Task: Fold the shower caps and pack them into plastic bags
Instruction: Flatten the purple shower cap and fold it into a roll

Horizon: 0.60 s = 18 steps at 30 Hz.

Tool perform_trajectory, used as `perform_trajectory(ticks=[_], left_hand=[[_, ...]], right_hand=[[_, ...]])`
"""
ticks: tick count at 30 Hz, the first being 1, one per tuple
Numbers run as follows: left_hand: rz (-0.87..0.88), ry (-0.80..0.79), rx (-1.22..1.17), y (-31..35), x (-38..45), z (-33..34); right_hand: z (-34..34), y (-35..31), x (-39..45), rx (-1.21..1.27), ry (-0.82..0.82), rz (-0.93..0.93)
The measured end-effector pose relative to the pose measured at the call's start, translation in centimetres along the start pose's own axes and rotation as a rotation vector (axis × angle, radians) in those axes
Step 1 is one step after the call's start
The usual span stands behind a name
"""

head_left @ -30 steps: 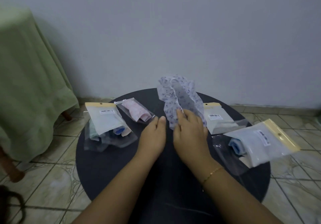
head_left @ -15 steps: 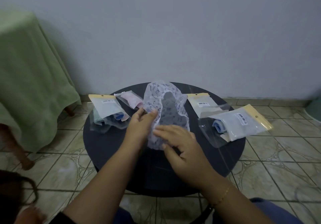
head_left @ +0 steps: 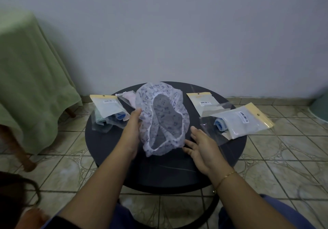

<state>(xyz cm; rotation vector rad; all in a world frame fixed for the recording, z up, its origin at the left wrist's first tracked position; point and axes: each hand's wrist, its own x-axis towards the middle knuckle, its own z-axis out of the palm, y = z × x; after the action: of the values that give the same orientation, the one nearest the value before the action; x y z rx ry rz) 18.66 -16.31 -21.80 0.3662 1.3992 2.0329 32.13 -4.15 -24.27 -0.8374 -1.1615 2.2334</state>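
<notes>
Shower cap [head_left: 160,118] gaping over table [head_left: 106,140], L hand [head_left: 132,131] holding its edge, R hand [head_left: 202,145] splayed just beside.

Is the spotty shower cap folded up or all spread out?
Spread out. The shower cap gapes wide, its elastic rim forming an open loop showing the inside. The left hand holds its edge.

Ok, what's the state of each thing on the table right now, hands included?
patterned shower cap: unfolded, opening spread wide, not bagged.
left hand: holds the cap's left edge.
right hand: open, palm up, by the cap's lower right edge.
near right bag: holds a blue cap, mouth end looks open.
far right bag: flat, looks empty.
left bags: packed, stacked.
pink-cap bag: packed, partly hidden behind the cap.
</notes>
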Motion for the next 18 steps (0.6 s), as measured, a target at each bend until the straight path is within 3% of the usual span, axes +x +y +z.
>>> perform_trajectory(ticks=[3, 10, 15, 18], left_hand=[[-0.08, -0.012, 0.03, 0.0, 0.1, -0.3], [-0.094, 0.138, 0.199, 0.5, 0.2, -1.3], [-0.059, 0.364, 0.357, 0.9, 1.8, -2.9], [-0.058, 0.394, 0.652, 1.2, 2.4, -4.0]], right_hand=[[0.2, 0.1, 0.4, -0.048, -0.049, 0.044], [-0.2, -0.3, 0.8, -0.248, 0.11, -0.022], [-1.3, -1.8, 0.5, -0.515, 0.23, -0.126], [-2.2, -2.5, 0.4, -0.675, 0.282, -0.18]])
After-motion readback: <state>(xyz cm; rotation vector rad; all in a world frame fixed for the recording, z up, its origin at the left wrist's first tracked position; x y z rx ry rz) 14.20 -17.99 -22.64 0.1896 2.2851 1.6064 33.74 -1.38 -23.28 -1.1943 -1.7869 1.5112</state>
